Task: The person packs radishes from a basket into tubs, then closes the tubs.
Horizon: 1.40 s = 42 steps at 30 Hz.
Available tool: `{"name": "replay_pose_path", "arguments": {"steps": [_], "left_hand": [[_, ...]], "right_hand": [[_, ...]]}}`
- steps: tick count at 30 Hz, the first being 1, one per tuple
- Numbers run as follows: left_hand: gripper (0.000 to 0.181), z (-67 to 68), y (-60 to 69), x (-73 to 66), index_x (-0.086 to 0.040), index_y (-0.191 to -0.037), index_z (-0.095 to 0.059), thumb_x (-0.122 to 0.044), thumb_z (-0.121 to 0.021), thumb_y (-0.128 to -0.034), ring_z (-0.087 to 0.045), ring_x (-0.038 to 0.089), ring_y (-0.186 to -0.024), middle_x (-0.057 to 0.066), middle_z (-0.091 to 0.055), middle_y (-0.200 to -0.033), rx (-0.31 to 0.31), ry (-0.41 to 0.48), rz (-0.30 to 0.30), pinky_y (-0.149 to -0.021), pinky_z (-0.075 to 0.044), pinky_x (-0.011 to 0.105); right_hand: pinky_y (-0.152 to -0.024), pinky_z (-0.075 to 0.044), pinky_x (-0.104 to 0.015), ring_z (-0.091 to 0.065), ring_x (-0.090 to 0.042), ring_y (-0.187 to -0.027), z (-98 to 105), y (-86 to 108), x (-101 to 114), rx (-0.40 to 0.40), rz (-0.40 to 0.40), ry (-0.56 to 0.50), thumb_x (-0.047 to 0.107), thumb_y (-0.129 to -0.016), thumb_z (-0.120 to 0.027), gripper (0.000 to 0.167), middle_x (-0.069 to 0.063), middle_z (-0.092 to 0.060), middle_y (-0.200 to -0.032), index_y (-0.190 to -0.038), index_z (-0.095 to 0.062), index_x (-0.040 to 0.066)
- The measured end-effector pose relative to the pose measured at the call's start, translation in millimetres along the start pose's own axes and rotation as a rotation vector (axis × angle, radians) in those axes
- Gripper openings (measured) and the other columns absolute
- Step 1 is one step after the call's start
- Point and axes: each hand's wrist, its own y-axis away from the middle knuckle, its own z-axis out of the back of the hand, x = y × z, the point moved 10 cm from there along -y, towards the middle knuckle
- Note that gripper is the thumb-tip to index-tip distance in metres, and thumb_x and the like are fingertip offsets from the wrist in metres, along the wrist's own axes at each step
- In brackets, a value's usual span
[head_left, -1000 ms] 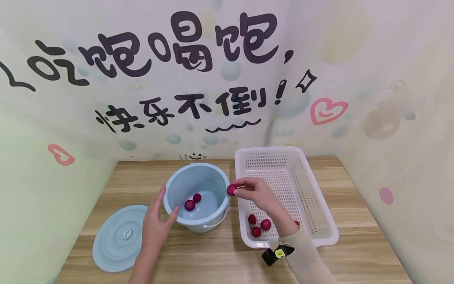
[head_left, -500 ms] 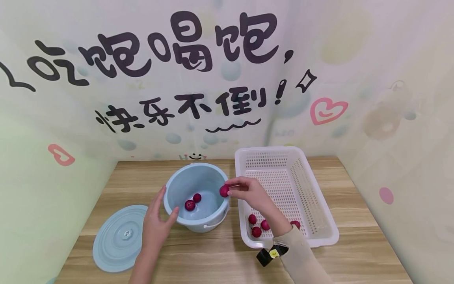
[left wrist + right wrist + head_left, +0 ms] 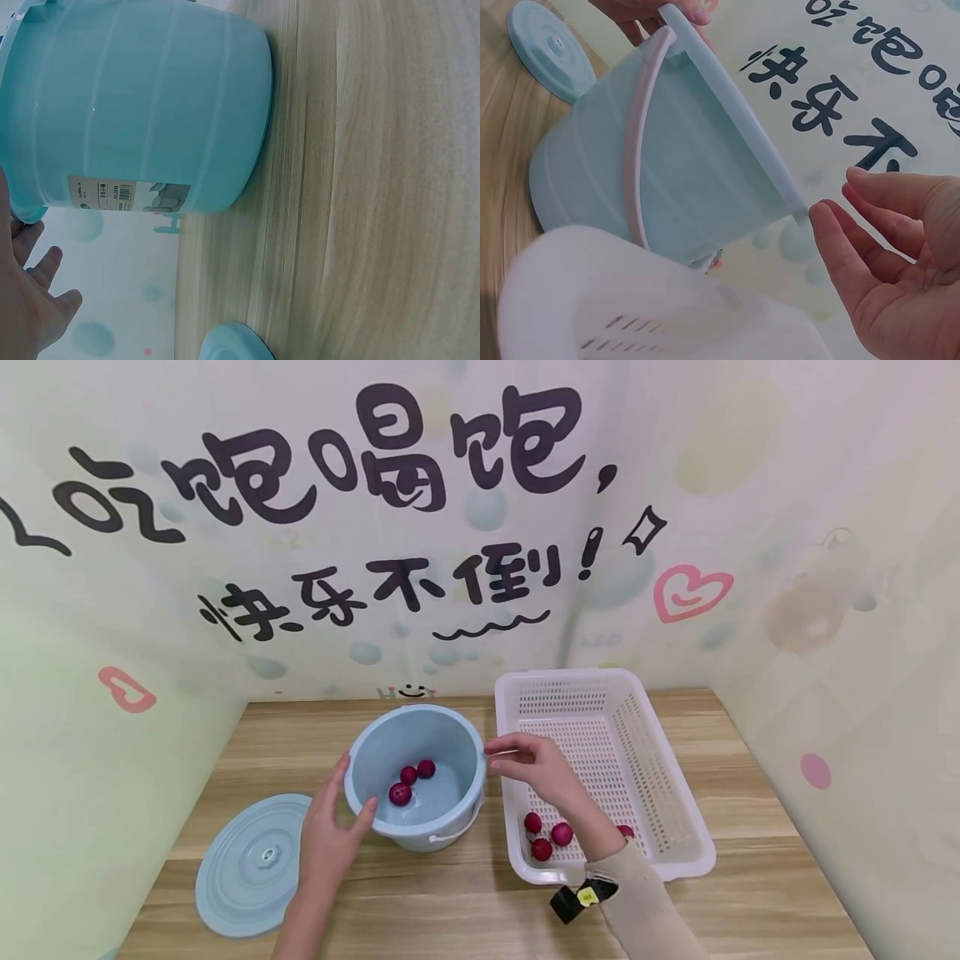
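The light-blue bucket (image 3: 417, 814) stands upright with three small round dark-red radishes (image 3: 401, 794) on its floor. My left hand (image 3: 327, 831) rests at its left rim, fingers along the outside and thumb at the near edge. In the left wrist view the spread fingers (image 3: 46, 266) show beside the bucket wall. At the right rim is my right hand (image 3: 536, 768), with nothing between thumb and fingers. The right wrist view shows fingertips (image 3: 819, 212) close by or touching the rim. Several more radishes (image 3: 562, 834) lie at the near end of a white perforated basket (image 3: 693, 860).
A round light-blue lid (image 3: 247, 868) with a central knob lies on the wooden table (image 3: 465, 910), left of the bucket and partly behind my left forearm. The bucket's white handle (image 3: 636, 142) hangs down its side. A printed backdrop (image 3: 480, 527) closes off the rear.
My right hand moved left to the rim with a radish, let it go, and drew slightly back. Bucket radishes went from two to three. My left hand stayed.
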Motion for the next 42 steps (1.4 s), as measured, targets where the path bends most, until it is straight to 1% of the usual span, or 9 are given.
{"name": "replay_pose_path", "arguments": {"steps": [7, 12, 17, 25, 27, 31, 32, 38, 42], "left_hand": [[0.071, 0.2, -0.1, 0.7, -0.018, -0.152, -0.042, -0.026, -0.072, -0.0881, -0.041, 0.04, -0.143, 0.012, -0.046, -0.155, -0.01, -0.001, -0.01, -0.113, -0.036, 0.067], [0.071, -0.3, -0.4, 1.1, -0.018, -0.152, -0.042, -0.025, -0.072, -0.0881, -0.041, 0.04, -0.143, 0.012, -0.045, -0.156, -0.006, -0.002, -0.003, -0.113, -0.035, 0.067], [0.071, 0.2, -0.6, 0.3, -0.018, -0.152, -0.042, -0.024, -0.072, -0.0877, -0.042, 0.04, -0.143, 0.012, -0.046, -0.155, -0.01, 0.002, -0.01, -0.114, -0.036, 0.066], [0.071, -0.1, -1.2, 1.0, -0.018, -0.152, -0.042, -0.025, -0.072, -0.0878, -0.042, 0.04, -0.143, 0.013, -0.046, -0.155, -0.008, 0.004, -0.012, -0.114, -0.035, 0.066], [0.071, -0.1, -1.2, 1.3, -0.018, -0.152, -0.042, -0.025, -0.072, -0.0879, -0.042, 0.04, -0.143, 0.013, -0.046, -0.155, -0.008, 0.003, -0.011, -0.113, -0.036, 0.066], [0.071, -0.2, -1.1, 1.6, -0.018, -0.152, -0.042, -0.026, -0.072, -0.0881, -0.042, 0.04, -0.143, 0.013, -0.046, -0.155, -0.008, 0.003, -0.009, -0.113, -0.036, 0.067], [0.071, -0.3, -1.0, 1.6, -0.018, -0.152, -0.042, -0.026, -0.072, -0.0881, -0.042, 0.04, -0.143, 0.013, -0.046, -0.155, -0.008, 0.002, -0.008, -0.113, -0.036, 0.067], [0.071, 0.0, -0.6, 1.5, -0.018, -0.152, -0.043, -0.025, -0.072, -0.0878, -0.042, 0.04, -0.142, 0.013, -0.046, -0.155, -0.013, 0.004, -0.016, -0.113, -0.036, 0.067], [0.071, -0.1, -0.3, 1.7, -0.018, -0.152, -0.043, -0.024, -0.072, -0.0877, -0.042, 0.04, -0.142, 0.012, -0.046, -0.155, -0.015, 0.002, -0.021, -0.113, -0.036, 0.067]], "right_hand": [[-0.089, -0.056, -0.021, -0.07, -0.01, -0.1, 12.1, 2.9, -6.8, -0.026, -0.013, 0.01, 0.011, -0.092, -0.069, 0.029, -0.021, -0.069, -0.122, -0.12, -0.069, 0.003], [-0.087, -0.056, -0.02, -0.07, -0.01, -0.1, 22.4, 7.5, -11.9, -0.046, -0.025, 0.001, 0.012, -0.092, -0.07, 0.03, -0.022, -0.068, -0.122, -0.12, -0.069, 0.002], [-0.087, -0.057, -0.021, -0.07, -0.018, -0.104, 31.0, 12.4, -14.3, -0.057, -0.027, -0.006, 0.012, -0.092, -0.069, 0.031, -0.026, -0.066, -0.124, -0.121, -0.067, 0.001], [-0.087, -0.057, -0.022, -0.069, -0.032, -0.108, 42.7, 18.6, -24.5, -0.082, -0.034, -0.007, 0.013, -0.093, -0.069, 0.031, -0.02, -0.069, -0.12, -0.121, -0.067, 0.001], [-0.088, -0.057, -0.023, -0.07, -0.03, -0.107, 45.7, 20.4, -28.5, -0.086, -0.044, -0.01, 0.013, -0.093, -0.069, 0.031, -0.022, -0.069, -0.121, -0.121, -0.067, 0.001], [-0.09, -0.057, -0.024, -0.07, -0.017, -0.103, 51.5, 24.3, -37.0, -0.095, -0.071, -0.01, 0.014, -0.093, -0.068, 0.032, -0.021, -0.069, -0.121, -0.121, -0.066, 0.001], [-0.09, -0.056, -0.024, -0.07, -0.017, -0.103, 53.0, 25.4, -39.1, -0.097, -0.077, -0.008, 0.014, -0.093, -0.068, 0.032, -0.021, -0.069, -0.121, -0.122, -0.066, 0.001], [-0.091, -0.055, -0.026, -0.068, -0.034, -0.111, 60.8, 31.6, -50.3, -0.107, -0.098, 0.001, 0.017, -0.093, -0.069, 0.033, -0.022, -0.068, -0.123, -0.122, -0.066, 0.001], [-0.094, -0.056, -0.03, -0.067, -0.034, -0.113, 64.9, 36.0, -56.6, -0.113, -0.119, 0.022, 0.018, -0.094, -0.068, 0.034, -0.025, -0.065, -0.127, -0.124, -0.065, 0.002]]}}
